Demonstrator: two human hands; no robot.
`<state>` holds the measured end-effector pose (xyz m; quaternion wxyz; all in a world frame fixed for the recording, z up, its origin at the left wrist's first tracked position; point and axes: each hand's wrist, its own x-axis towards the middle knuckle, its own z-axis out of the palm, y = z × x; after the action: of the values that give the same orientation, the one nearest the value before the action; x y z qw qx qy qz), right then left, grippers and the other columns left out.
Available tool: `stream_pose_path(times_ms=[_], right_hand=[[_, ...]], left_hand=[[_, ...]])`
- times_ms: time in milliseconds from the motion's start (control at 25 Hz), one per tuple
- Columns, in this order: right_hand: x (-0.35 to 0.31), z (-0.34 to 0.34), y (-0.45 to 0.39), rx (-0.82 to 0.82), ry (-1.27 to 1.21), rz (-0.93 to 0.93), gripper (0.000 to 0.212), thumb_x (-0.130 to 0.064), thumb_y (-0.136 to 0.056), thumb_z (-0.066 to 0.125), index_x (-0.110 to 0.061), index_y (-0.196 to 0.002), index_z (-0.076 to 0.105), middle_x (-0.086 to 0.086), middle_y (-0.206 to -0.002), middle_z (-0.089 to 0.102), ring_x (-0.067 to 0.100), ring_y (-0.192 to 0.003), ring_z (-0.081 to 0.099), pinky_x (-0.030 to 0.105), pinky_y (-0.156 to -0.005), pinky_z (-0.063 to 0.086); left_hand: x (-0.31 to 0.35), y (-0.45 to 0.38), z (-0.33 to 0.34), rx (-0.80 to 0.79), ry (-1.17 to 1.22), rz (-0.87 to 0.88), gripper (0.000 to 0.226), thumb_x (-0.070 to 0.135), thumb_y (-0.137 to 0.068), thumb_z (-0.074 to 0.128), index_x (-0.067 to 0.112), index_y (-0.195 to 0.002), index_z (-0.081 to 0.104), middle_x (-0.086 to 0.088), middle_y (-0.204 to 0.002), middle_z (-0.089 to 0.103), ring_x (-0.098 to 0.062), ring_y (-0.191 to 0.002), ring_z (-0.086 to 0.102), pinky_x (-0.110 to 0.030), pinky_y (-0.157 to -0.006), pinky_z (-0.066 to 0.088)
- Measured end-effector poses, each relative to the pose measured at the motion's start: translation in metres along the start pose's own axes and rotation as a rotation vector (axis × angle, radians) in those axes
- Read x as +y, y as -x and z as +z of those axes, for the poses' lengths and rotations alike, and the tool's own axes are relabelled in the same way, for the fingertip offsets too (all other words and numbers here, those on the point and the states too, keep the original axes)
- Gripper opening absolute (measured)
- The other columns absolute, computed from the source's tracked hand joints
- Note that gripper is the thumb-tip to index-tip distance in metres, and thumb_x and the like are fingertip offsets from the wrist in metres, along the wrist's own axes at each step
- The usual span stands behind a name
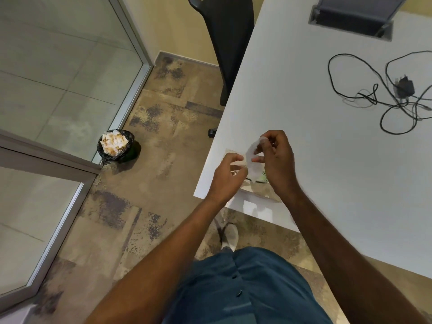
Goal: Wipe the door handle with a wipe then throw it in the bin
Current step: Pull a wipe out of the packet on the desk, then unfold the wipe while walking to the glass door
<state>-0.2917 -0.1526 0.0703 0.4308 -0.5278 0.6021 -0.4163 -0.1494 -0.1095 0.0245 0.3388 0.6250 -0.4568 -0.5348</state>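
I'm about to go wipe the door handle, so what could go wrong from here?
The wipe hangs from the right hand's fingertips alone, so it might slip to the floor. The bin already looks heaped with paper, so a tossed wipe may roll off. The packet lies at the table's corner and could get knocked off.
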Motion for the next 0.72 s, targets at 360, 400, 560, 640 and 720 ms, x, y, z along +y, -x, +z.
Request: stream_pose_path(times_ms=[360, 400, 560, 640, 720], right_hand=[[-0.068, 0.089, 0.002, -0.195, -0.095, -0.095, 0.022, -0.029, -0.106, 0.051, -0.048, -0.096, 0.056, -0.019, -0.089, 0.068, 0.013, -0.084, 0.073, 0.019, -0.064, 0.06], [-0.076, 0.107, 0.002, -0.218, -0.086, -0.108, 0.021, -0.03, -0.106, 0.051, -0.048, -0.097, 0.056, -0.021, -0.09, 0.068, 0.011, -0.087, 0.072, 0.019, -0.066, 0.061], [-0.092, 0.174, -0.005, -0.253, -0.09, -0.073, 0.009, -0.029, -0.106, 0.051, -0.031, -0.106, 0.06, -0.011, -0.1, 0.067, 0.014, -0.097, 0.067, 0.032, -0.083, 0.06], [-0.107, 0.222, 0.0, -0.33, -0.082, -0.037, 0.01, -0.03, -0.107, 0.047, -0.029, -0.108, 0.057, -0.012, -0.103, 0.065, 0.004, -0.098, 0.066, 0.026, -0.084, 0.059], [-0.125, 0.273, 0.013, -0.433, -0.103, -0.001, 0.011, -0.03, -0.108, 0.044, -0.033, -0.104, 0.054, -0.01, -0.1, 0.062, -0.004, -0.089, 0.065, 0.018, -0.077, 0.059]], left_hand=[[0.031, 0.025, -0.107, 0.122, 0.226, -0.062, 0.019, 0.007, -0.106, 0.066, 0.003, -0.124, 0.069, -0.008, -0.094, 0.071, -0.009, -0.086, 0.065, -0.024, -0.079, 0.058], [0.029, 0.029, -0.129, 0.163, 0.203, -0.059, 0.016, 0.009, -0.106, 0.066, 0.002, -0.119, 0.073, -0.009, -0.098, 0.072, -0.008, -0.085, 0.064, -0.021, -0.076, 0.056], [0.023, 0.047, -0.213, 0.344, 0.29, -0.073, 0.014, 0.014, -0.108, 0.064, 0.017, -0.101, 0.076, -0.001, -0.097, 0.073, -0.013, -0.091, 0.065, -0.028, -0.083, 0.055], [0.016, 0.061, -0.266, 0.402, 0.348, -0.056, 0.021, 0.015, -0.109, 0.061, 0.022, -0.095, 0.074, 0.004, -0.09, 0.073, -0.012, -0.087, 0.066, -0.026, -0.08, 0.057], [0.008, 0.075, -0.32, 0.438, 0.426, -0.047, 0.023, 0.014, -0.111, 0.057, 0.018, -0.095, 0.073, 0.003, -0.087, 0.073, -0.011, -0.082, 0.067, -0.024, -0.074, 0.059]])
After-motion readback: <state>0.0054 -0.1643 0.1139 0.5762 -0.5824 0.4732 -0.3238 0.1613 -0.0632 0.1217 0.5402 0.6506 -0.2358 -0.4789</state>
